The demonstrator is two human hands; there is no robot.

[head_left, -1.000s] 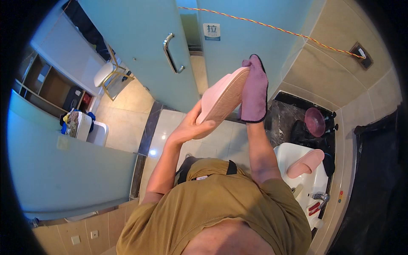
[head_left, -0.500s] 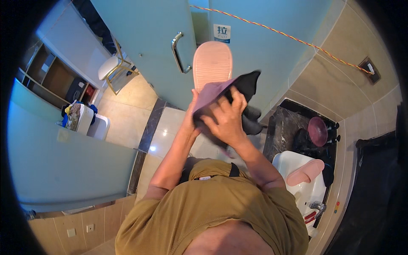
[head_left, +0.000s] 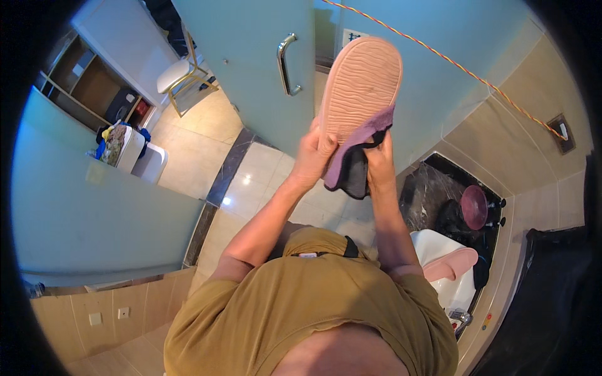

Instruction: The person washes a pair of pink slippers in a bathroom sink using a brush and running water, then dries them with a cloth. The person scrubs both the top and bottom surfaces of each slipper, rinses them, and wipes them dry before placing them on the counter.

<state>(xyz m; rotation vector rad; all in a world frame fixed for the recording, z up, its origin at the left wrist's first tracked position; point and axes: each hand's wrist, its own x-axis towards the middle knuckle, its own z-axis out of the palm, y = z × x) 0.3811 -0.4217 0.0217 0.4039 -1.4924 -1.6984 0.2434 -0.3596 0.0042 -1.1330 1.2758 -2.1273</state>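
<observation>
Raised in front of me is a pink slipper (head_left: 362, 81) with a wavy ridged surface, its rounded end pointing up and away. My left hand (head_left: 313, 155) grips its lower left edge, thumb lying on the ridged face. A purple cloth with black on its other side (head_left: 352, 150) wraps over the slipper's lower right part and hangs below it. My right hand (head_left: 381, 161) holds that cloth against the slipper's right edge, its fingers partly hidden behind. Another pink slipper (head_left: 453, 263) rests on the white sink (head_left: 429, 241) at the lower right.
A frosted glass door with a metal handle (head_left: 285, 66) stands ahead. A red-and-yellow twisted cord (head_left: 439, 56) crosses the upper right. By the sink are a pink basin (head_left: 474, 207) on dark stone and a tap (head_left: 461, 315). A chair (head_left: 175, 78) and shelves (head_left: 94, 88) stand beyond the glass at left.
The slipper has come up and right, closer to me, and now tilts to the right. My right hand and the cloth have shifted from over the slipper's lower part to its right edge.
</observation>
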